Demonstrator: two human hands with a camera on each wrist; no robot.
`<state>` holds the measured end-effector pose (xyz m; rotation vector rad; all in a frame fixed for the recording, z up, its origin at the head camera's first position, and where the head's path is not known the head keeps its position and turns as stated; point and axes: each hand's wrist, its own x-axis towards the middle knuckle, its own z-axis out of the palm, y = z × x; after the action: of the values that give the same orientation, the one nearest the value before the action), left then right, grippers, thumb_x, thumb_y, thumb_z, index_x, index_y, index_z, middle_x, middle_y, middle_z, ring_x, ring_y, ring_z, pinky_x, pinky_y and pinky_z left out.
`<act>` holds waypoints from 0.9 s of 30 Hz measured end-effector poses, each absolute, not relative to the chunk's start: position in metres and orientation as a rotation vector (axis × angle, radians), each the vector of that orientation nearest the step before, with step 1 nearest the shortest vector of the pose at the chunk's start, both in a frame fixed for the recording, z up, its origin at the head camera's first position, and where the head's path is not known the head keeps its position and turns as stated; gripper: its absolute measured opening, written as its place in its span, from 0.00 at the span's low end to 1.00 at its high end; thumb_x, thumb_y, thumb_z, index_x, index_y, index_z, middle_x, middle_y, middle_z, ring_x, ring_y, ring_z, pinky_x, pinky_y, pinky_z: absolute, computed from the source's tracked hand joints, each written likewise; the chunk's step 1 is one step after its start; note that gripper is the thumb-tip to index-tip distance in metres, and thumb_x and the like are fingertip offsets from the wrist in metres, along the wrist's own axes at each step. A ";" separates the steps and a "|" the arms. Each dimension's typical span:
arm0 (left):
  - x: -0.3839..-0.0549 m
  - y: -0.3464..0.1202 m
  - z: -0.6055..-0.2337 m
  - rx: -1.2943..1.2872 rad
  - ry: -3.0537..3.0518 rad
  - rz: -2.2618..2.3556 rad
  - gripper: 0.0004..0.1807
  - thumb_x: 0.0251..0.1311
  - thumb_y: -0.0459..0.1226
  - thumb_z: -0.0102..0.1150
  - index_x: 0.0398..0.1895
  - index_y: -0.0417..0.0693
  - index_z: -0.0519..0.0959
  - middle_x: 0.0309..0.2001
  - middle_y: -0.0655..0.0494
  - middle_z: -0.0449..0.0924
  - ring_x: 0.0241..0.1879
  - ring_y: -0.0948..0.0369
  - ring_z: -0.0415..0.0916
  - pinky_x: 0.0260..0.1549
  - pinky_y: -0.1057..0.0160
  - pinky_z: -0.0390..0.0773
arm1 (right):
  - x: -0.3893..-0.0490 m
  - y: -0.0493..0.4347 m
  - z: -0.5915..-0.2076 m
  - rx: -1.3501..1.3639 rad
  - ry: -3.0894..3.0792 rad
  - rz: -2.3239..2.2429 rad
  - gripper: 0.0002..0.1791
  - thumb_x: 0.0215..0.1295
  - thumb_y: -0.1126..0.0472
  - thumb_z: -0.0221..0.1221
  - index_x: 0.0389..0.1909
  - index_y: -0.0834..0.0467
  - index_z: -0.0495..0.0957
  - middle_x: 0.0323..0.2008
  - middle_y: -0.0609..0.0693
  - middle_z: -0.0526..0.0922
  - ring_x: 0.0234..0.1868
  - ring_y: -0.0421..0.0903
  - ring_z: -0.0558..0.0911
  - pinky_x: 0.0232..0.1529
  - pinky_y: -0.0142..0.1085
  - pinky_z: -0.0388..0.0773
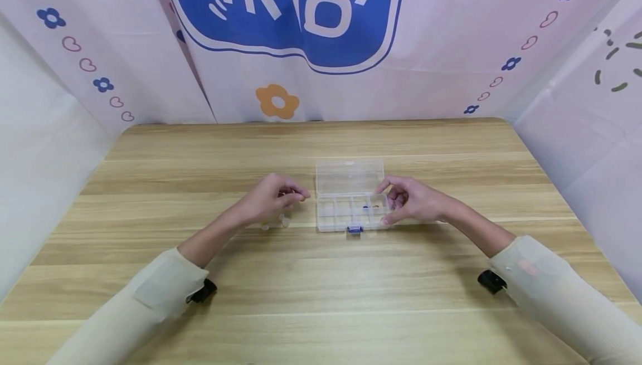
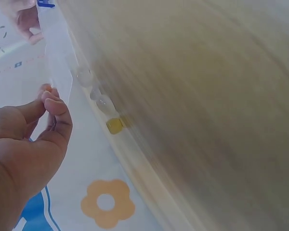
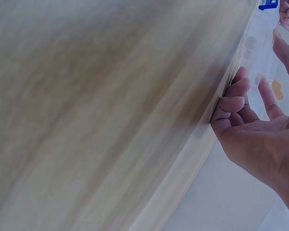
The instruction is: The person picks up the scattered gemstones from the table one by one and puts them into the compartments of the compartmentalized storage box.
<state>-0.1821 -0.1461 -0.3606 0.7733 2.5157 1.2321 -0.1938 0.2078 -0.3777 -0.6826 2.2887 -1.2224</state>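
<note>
A clear plastic compartment box (image 1: 327, 222) lies on the table with its lid (image 1: 349, 178) raised at the back and a blue latch (image 1: 355, 230) in front. My right hand (image 1: 408, 199) grips its right end, thumb at the front corner and index finger at the back. Small dark blue and reddish pieces (image 1: 365, 207) sit in the right-hand compartments. Just left of the box, my left hand (image 1: 271, 198) pinches a small reddish-orange piece, mostly hidden by the fingertips. Near that hand lie several clear beads (image 2: 104, 103) and a yellow bead (image 2: 114, 126).
The wood-grain table (image 1: 321, 292) reaches back to a white printed cloth (image 1: 236, 86), with more cloth at both sides. Black wrist devices (image 1: 492, 281) show at both sleeve cuffs.
</note>
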 end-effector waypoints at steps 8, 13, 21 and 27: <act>-0.184 -0.137 -0.360 0.811 2.456 1.313 0.08 0.72 0.27 0.59 0.44 0.31 0.86 0.40 0.39 0.87 0.23 0.63 0.68 0.24 0.69 0.71 | -0.194 0.207 -0.377 -0.680 2.297 -1.207 0.30 0.55 0.69 0.76 0.57 0.66 0.74 0.32 0.54 0.78 0.31 0.45 0.73 0.34 0.31 0.71; -0.185 -0.128 -0.359 0.826 2.405 1.363 0.08 0.72 0.27 0.58 0.45 0.29 0.84 0.39 0.38 0.85 0.22 0.64 0.66 0.22 0.69 0.69 | -0.194 0.207 -0.378 -0.682 2.305 -1.203 0.30 0.55 0.68 0.76 0.57 0.66 0.74 0.33 0.55 0.78 0.32 0.46 0.73 0.34 0.31 0.71; -0.186 -0.115 -0.360 0.825 2.329 1.408 0.07 0.72 0.26 0.58 0.44 0.27 0.83 0.39 0.36 0.83 0.23 0.62 0.68 0.23 0.70 0.70 | -0.194 0.207 -0.377 -0.679 2.314 -1.195 0.30 0.54 0.68 0.76 0.57 0.65 0.74 0.33 0.56 0.78 0.33 0.47 0.73 0.34 0.31 0.71; -0.185 -0.108 -0.359 0.799 2.281 1.431 0.07 0.71 0.25 0.58 0.45 0.26 0.82 0.36 0.35 0.81 0.24 0.56 0.69 0.23 0.68 0.72 | -0.194 0.208 -0.378 -0.679 2.310 -1.201 0.30 0.54 0.68 0.76 0.57 0.66 0.74 0.33 0.56 0.78 0.32 0.46 0.73 0.34 0.31 0.71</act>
<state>-0.1847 -0.1079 -0.3593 0.7989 2.2815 1.4307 -0.1945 0.2080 -0.3782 -0.6794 2.3100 -1.2006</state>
